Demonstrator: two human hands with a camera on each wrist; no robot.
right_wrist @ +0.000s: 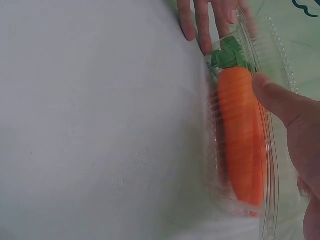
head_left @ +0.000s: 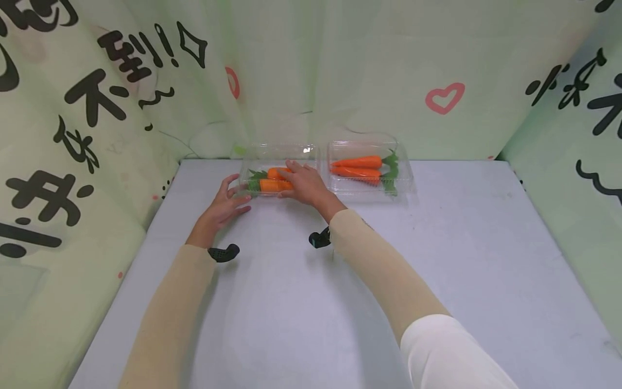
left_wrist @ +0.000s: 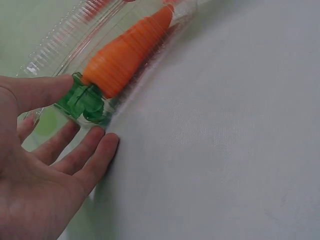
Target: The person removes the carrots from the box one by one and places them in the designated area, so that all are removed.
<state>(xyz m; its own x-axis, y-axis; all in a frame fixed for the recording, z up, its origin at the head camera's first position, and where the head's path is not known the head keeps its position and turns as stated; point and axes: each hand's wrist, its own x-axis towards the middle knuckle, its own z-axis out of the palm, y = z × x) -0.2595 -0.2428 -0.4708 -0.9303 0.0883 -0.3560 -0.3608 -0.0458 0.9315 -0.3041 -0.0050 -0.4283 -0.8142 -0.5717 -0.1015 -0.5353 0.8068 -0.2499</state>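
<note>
My right hand (head_left: 303,183) lies flat, fingers straight, on top of the left clear box (head_left: 278,172) at the far side of the grey table (head_left: 437,281). My left hand (head_left: 224,205) is open too, its fingertips touching the box's left end. Inside are 2 carrots (head_left: 272,185). A second box (head_left: 371,168) with 2 carrots stands just beside it.

Both forearms wear snug beige sleeves (head_left: 170,313); a white sleeve (head_left: 452,351) covers the right upper arm. Small black wrist cameras (head_left: 223,253) sit at each wrist.
</note>
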